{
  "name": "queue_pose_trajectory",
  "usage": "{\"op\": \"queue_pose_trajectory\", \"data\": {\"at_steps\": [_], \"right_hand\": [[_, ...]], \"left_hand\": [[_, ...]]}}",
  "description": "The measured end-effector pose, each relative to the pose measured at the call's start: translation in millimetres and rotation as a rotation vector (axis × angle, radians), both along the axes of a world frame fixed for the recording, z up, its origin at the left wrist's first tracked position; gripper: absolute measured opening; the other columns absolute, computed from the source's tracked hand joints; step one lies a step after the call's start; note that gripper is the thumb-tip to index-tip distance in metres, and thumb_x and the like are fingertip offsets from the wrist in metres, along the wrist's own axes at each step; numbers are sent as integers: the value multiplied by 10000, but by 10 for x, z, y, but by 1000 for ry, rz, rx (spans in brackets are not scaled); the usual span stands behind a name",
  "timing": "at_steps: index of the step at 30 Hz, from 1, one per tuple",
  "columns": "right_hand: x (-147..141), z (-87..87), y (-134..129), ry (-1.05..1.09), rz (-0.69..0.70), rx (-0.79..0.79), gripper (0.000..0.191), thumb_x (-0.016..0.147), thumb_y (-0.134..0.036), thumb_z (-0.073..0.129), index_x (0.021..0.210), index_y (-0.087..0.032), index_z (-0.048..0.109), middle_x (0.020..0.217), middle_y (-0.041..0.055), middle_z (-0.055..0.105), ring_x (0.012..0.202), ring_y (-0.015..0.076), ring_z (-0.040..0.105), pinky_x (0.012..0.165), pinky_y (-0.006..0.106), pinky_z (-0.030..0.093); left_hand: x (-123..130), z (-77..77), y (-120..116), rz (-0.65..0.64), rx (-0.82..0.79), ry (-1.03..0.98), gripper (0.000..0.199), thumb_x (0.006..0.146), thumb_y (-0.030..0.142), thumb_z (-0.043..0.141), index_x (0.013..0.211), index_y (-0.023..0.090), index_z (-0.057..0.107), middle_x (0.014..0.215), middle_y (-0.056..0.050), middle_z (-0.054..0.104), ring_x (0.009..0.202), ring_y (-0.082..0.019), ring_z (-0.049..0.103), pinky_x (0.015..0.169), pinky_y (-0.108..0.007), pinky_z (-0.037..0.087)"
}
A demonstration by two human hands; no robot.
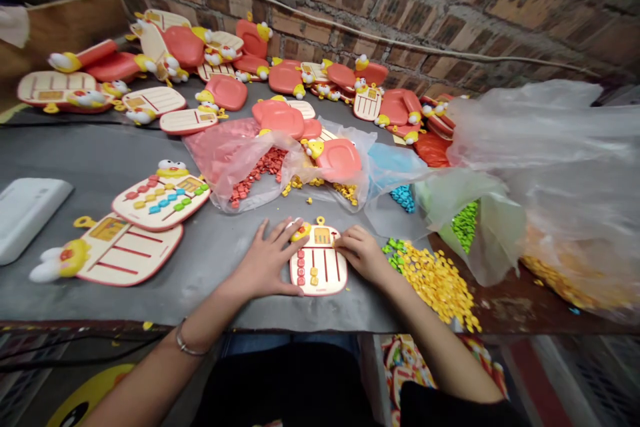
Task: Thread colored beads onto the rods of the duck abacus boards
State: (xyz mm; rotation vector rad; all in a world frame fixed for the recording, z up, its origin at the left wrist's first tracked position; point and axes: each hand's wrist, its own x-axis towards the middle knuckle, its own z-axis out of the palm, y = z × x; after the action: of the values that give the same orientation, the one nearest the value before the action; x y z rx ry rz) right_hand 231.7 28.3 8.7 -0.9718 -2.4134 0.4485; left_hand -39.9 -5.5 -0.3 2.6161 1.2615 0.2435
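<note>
A cream toy counting board (320, 283) with a red rim and a yellow duck head lies flat in front of me. Red beads fill its leftmost slot, and a couple of yellow beads sit in the slot beside it; the other two slots hold none. My left hand (267, 260) holds the board at its left side, thumb by the lower edge and fingers spread by the duck head. At the upper right of the board, my right hand (363, 253) has its fingertips pinched together near the slot tops. What lies between them is too small to make out.
Loose yellow beads (437, 280) and a few green ones (395, 250) lie right of the board. Behind are plastic bags of red beads (260, 173), blue beads (403, 197) and green beads (465, 223). A beaded board (160, 203) rests on another at left, near a white box (30, 213).
</note>
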Motion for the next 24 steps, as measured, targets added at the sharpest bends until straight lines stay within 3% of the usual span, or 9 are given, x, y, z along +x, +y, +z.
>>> {"op": "queue_pose_trajectory", "data": {"at_steps": [4, 7, 10, 12, 14, 17, 21, 24], "right_hand": [[-125, -23, -11, 90, 6, -133, 122, 943, -219, 542, 1005, -195, 645, 892, 85, 687, 833, 216, 610, 757, 352, 499], [-309, -28, 14, 178, 94, -213, 137, 934, -252, 557, 1008, -208, 663, 909, 77, 709, 880, 218, 638, 818, 364, 500], [-381, 58, 51, 217, 238, -443, 181, 867, -335, 666, 981, -195, 679, 890, 62, 719, 819, 202, 657, 786, 341, 516], [-354, 127, 134, 213, 248, -577, 237, 846, -371, 689, 988, -182, 679, 846, 48, 713, 736, 183, 652, 708, 309, 523], [-333, 155, 299, 225, 132, -535, 215, 878, -364, 646, 990, -184, 681, 850, 49, 705, 739, 182, 643, 688, 301, 515], [-422, 89, 644, 198, -58, -275, 159, 887, -275, 617, 1007, -189, 675, 980, 83, 678, 842, 203, 623, 738, 324, 503], [-679, -55, 980, -14, -62, -114, 90, 838, -113, 613, 886, -162, 671, 914, 79, 636, 848, 208, 594, 770, 338, 487], [-742, -32, 987, -29, -34, -108, 90, 839, -91, 600, 829, -160, 657, 862, 57, 613, 811, 192, 582, 749, 323, 482]], "left_hand": [[6, -5, 6, -18, -4, 2, 1009, 684, 787, 615, 1499, 262, 333, 1604, -112, 158, 1447, -365, 176, 1136, -591, 8], [7, 1, 3, -12, -2, 7, 1002, 684, 768, 633, 1496, 258, 342, 1601, -113, 171, 1448, -366, 172, 1140, -589, 5], [4, 20, -5, -7, -26, 19, 1011, 675, 790, 620, 1493, 265, 346, 1603, -110, 164, 1447, -363, 178, 1139, -596, 2], [3, 35, -6, -9, -46, 18, 1031, 671, 809, 603, 1503, 271, 320, 1605, -107, 149, 1451, -360, 168, 1137, -604, 6], [3, 47, -4, -11, -61, 9, 1046, 672, 823, 585, 1512, 272, 294, 1607, -107, 135, 1455, -358, 155, 1135, -613, 10], [2, 54, -2, -6, -74, 2, 1037, 676, 812, 594, 1507, 264, 306, 1607, -114, 131, 1455, -360, 153, 1132, -623, 9], [-4, 42, -6, -1, -61, -12, 1032, 669, 796, 619, 1500, 260, 323, 1604, -117, 146, 1451, -363, 162, 1134, -621, 14], [-8, 30, -4, -7, -55, -11, 1029, 675, 800, 609, 1502, 261, 320, 1605, -115, 151, 1449, -367, 166, 1135, -619, 17]]}}
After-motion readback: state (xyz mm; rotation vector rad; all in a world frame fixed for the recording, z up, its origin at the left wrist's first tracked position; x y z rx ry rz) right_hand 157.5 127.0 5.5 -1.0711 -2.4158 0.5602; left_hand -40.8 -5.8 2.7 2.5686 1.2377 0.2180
